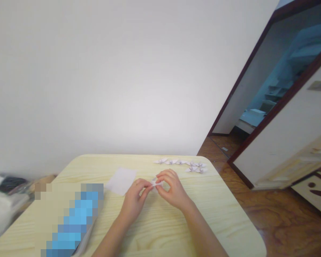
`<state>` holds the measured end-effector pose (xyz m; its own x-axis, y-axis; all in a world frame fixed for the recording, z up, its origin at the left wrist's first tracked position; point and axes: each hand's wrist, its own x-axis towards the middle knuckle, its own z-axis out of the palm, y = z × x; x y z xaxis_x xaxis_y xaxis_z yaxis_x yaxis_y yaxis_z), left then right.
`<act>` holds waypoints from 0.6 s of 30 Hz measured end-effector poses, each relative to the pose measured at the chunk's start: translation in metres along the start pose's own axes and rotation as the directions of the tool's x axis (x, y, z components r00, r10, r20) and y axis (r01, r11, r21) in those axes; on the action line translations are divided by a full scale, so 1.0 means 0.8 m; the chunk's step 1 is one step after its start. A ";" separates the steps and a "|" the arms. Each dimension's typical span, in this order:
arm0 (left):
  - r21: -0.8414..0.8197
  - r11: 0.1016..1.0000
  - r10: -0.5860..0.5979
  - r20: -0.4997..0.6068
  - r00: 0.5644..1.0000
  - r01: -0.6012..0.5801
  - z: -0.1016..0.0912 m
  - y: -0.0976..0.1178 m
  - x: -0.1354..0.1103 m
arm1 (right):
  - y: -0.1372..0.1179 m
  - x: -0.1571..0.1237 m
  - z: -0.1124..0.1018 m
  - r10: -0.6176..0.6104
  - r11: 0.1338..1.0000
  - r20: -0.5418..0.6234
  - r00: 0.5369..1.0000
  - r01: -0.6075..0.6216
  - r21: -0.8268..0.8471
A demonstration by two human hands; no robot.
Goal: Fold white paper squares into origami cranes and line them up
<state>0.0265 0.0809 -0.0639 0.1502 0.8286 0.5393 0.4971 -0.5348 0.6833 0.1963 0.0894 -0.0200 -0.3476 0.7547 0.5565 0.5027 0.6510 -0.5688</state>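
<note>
Near edge: two bare forearms reach in over the table, to the right of a blue item (77, 217) that is masked by pixelation and cannot be identified. The left hand (136, 194) pinches a small paper piece (153, 182) between thumb and forefinger; the right hand (173, 189) grasps the same piece from the right, thumb and fingertips curled round it. The piece is at mid-table, between the hands; its exact folds are too small to verify. The step appears to be shaping or creasing. Recommended practice: steady the piece with the left pinch, align the edges before pressing, run the crease firmly with the right thumb, and avoid pulling, as thin paper would likely tear. Surface: pale wood-grain table (160, 233), rounded corners. A flat white sheet (121, 181) lies left of the hands, slightly farther off. Near the far right corner stands a row of folded pieces (180, 162), with a shorter group just in front of its right end. Room: a plain white wall (139, 78) behind; to the right, brown wooden flooring (296, 203) and a dark-framed doorway (280, 103).
</note>
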 end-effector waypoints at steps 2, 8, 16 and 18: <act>-0.008 1.000 0.005 0.011 1.000 -0.005 -0.001 0.003 0.001 | -0.001 0.000 0.000 -0.003 1.000 0.004 1.000 0.003 0.002; 0.001 1.000 -0.006 0.026 1.000 0.006 -0.003 0.010 0.002 | -0.001 0.002 0.000 -0.020 1.000 0.024 1.000 0.020 -0.015; 0.026 1.000 -0.013 0.029 0.999 0.012 -0.006 0.006 0.003 | 0.004 0.001 0.001 0.000 1.000 0.035 0.999 0.000 -0.006; 0.021 1.000 -0.019 0.037 0.999 0.018 -0.007 0.004 0.003 | 0.008 0.001 0.000 0.020 1.000 0.032 0.999 -0.021 0.022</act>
<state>0.0239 0.0804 -0.0576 0.1727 0.8440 0.5078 0.5173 -0.5164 0.6824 0.1987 0.0942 -0.0232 -0.3626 0.7696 0.5255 0.4919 0.6370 -0.5935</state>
